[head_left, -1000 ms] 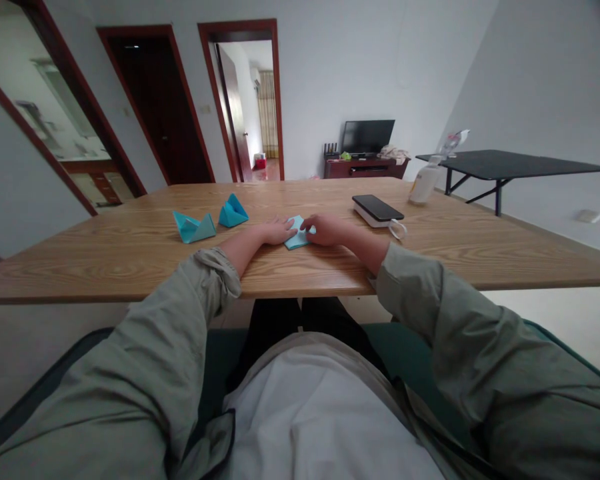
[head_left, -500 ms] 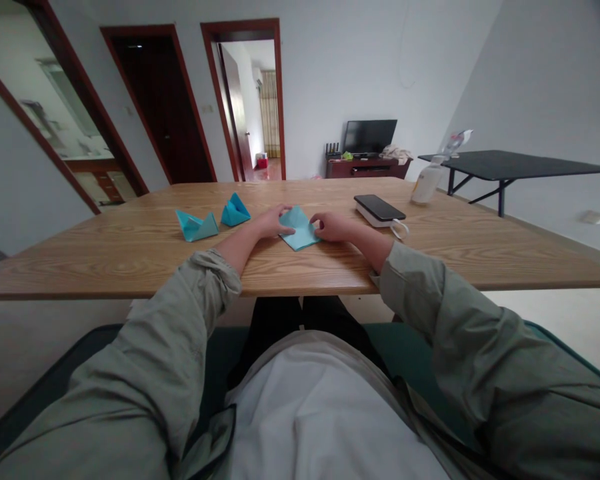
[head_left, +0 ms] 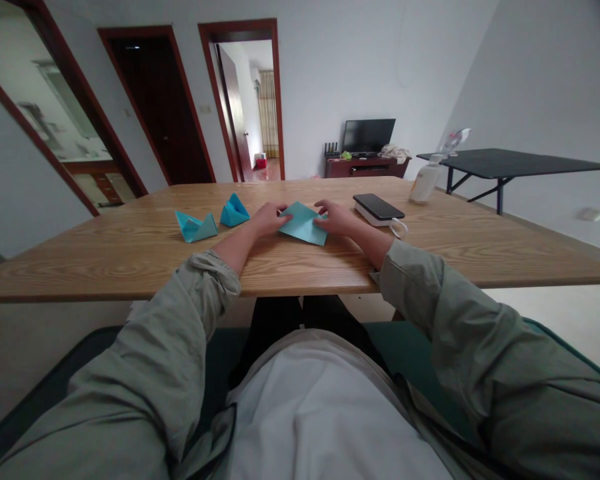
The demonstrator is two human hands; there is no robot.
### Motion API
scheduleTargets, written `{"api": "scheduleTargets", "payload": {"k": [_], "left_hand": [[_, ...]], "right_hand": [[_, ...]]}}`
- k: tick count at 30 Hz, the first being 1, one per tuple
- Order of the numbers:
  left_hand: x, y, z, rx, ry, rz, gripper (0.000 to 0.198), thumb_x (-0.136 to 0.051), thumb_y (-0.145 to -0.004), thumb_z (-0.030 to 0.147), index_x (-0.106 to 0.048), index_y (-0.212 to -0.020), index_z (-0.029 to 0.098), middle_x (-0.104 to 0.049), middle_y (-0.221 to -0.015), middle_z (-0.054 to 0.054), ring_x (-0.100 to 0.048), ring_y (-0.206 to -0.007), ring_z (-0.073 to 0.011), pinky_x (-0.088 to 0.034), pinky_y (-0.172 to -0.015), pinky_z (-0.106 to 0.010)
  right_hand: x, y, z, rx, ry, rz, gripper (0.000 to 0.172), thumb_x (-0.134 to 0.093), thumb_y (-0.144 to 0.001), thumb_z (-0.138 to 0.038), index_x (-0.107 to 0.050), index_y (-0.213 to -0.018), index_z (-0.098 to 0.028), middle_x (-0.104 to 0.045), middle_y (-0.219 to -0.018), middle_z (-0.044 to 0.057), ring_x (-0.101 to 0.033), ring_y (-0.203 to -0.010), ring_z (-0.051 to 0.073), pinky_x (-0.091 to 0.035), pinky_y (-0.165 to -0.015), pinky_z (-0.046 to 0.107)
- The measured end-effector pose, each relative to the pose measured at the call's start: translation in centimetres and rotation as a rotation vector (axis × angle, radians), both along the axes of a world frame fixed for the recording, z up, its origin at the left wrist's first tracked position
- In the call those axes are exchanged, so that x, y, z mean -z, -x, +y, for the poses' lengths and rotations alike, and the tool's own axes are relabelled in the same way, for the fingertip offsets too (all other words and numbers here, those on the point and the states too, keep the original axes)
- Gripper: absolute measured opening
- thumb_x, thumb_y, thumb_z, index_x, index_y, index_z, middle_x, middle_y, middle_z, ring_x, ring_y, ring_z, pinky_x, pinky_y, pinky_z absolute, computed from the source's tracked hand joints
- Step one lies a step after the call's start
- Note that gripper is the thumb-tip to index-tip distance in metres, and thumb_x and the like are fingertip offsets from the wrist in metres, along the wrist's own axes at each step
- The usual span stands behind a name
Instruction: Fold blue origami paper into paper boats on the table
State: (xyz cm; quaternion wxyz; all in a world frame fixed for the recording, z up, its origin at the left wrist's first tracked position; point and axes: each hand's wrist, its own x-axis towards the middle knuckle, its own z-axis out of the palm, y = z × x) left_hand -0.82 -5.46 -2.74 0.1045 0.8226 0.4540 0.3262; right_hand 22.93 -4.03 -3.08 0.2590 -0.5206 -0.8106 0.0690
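A light-blue sheet of folded origami paper (head_left: 304, 224) is between my two hands, low over the wooden table (head_left: 300, 270). My left hand (head_left: 270, 219) grips its left corner, thumb on top and fingers behind. On the opposite side my right hand (head_left: 333, 217) pinches the right edge, with the thumb over the paper and the fingers curled around the far side. Left of my hands stand two folded blue paper pieces: a boat-like one (head_left: 197, 227) and a more compact, pointed one (head_left: 235, 210).
Right of my right hand a black phone (head_left: 379, 206) lies on a white box (head_left: 367, 215), a white loop of strap or cable beside it. Farther right stands a white pump bottle (head_left: 425, 183). A black folding table (head_left: 510, 164) is beyond the table's right side.
The paper has been turned, so its lower corner now points toward the right instead of straight at me. My right hand has shifted slightly right and its fingers have spread over the edge.
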Motion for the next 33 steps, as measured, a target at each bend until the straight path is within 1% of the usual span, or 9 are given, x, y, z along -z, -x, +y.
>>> {"api": "scheduleTargets", "payload": {"k": [7, 11, 13, 17, 22, 25, 28, 31, 33], "left_hand": [[0.7, 0.1, 0.4, 0.097, 0.073, -0.165, 0.037, -0.060, -0.078, 0.036, -0.068, -0.105, 0.011, -0.071, -0.101, -0.008, -0.063, -0.093, -0.0214, -0.050, -0.086, -0.033], [1.0, 0.1, 0.7, 0.163, 0.178, -0.257, 0.052, -0.072, -0.069, 0.034, -0.063, -0.115, 0.012, -0.070, -0.104, -0.008, -0.065, -0.092, -0.0215, -0.052, -0.085, -0.034], [1.2, 0.3, 1.1, 0.099, 0.160, -0.208, 0.051, -0.073, -0.068, 0.032, -0.063, -0.115, 0.014, -0.070, -0.101, -0.008, -0.065, -0.089, -0.0205, -0.053, -0.083, -0.034], [1.3, 0.3, 1.6, -0.172, 0.035, -0.136, 0.044, -0.069, -0.075, 0.036, -0.065, -0.114, 0.015, -0.067, -0.104, -0.010, -0.062, -0.085, -0.0194, -0.052, -0.082, -0.035], [0.8, -1.1, 0.9, -0.058, 0.351, -0.315, 0.054, -0.061, -0.084, 0.049, -0.059, -0.125, 0.014, -0.067, -0.110, -0.014, -0.064, -0.083, -0.0201, -0.053, -0.074, -0.033], [0.3, -1.5, 0.5, -0.124, 0.289, -0.446, 0.075, -0.069, -0.079, 0.048, -0.042, -0.143, 0.019, -0.056, -0.134, -0.018, -0.060, -0.110, -0.0262, -0.051, -0.084, -0.035], [-0.1, -0.8, 0.5, -0.185, 0.248, -0.574, 0.091, -0.070, -0.078, 0.051, -0.025, -0.152, 0.021, -0.042, -0.148, -0.022, -0.049, -0.129, -0.0296, -0.048, -0.092, -0.038], [-0.1, 0.1, 0.7, -0.139, 0.322, -0.671, 0.099, -0.070, -0.076, 0.059, -0.019, -0.153, 0.025, -0.039, -0.152, -0.022, -0.047, -0.132, -0.0311, -0.048, -0.092, -0.039], [0.0, 0.5, 0.6, -0.093, 0.393, -0.718, 0.100, -0.068, -0.073, 0.066, -0.019, -0.152, 0.028, -0.043, -0.150, -0.020, -0.050, -0.130, -0.0311, -0.049, -0.091, -0.039]], "right_hand": [[-0.3, 0.2, -0.4, -0.049, -0.014, 0.005, 0.027, -0.061, -0.083, -0.026, -0.069, -0.106, -0.015, -0.072, -0.103, 0.008, -0.063, -0.085, 0.018, -0.048, -0.077, 0.027], [-0.9, 0.0, -0.6, -0.018, -0.129, 0.056, 0.025, -0.056, -0.086, -0.028, -0.068, -0.105, -0.016, -0.071, -0.105, 0.007, -0.062, -0.093, 0.020, -0.047, -0.082, 0.029], [-1.4, -0.1, -0.8, 0.022, -0.207, 0.067, 0.026, -0.054, -0.089, -0.028, -0.067, -0.108, -0.017, -0.070, -0.109, 0.007, -0.061, -0.098, 0.021, -0.045, -0.085, 0.031], [-2.1, 0.1, -2.0, 0.058, -0.323, 0.028, 0.026, -0.048, -0.092, -0.027, -0.065, -0.109, -0.017, -0.064, -0.114, 0.012, -0.058, -0.105, 0.025, -0.043, -0.090, 0.032], [-2.2, 1.4, -3.5, -0.040, -0.376, 0.022, 0.027, -0.043, -0.094, -0.028, -0.064, -0.109, -0.019, -0.062, -0.115, 0.011, -0.058, -0.103, 0.025, -0.041, -0.087, 0.031], [-2.4, 1.7, -3.3, -0.045, -0.373, 0.183, 0.029, -0.040, -0.095, -0.031, -0.061, -0.111, -0.017, -0.064, -0.112, 0.010, -0.057, -0.103, 0.024, -0.041, -0.089, 0.031], [-2.6, 1.1, -1.8, 0.052, -0.293, 0.473, 0.031, -0.042, -0.093, -0.037, -0.056, -0.111, -0.017, -0.064, -0.106, 0.008, -0.057, -0.100, 0.022, -0.044, -0.084, 0.030], [-2.3, 0.2, -0.1, 0.065, -0.055, 0.819, 0.027, -0.047, -0.089, -0.037, -0.051, -0.109, -0.020, -0.062, -0.090, 0.002, -0.059, -0.084, 0.018, -0.047, -0.072, 0.028], [-2.0, -0.3, 0.4, -0.022, 0.116, 0.971, 0.021, -0.052, -0.086, -0.038, -0.049, -0.101, -0.023, -0.058, -0.081, -0.002, -0.056, -0.074, 0.015, -0.048, -0.067, 0.026]]}}
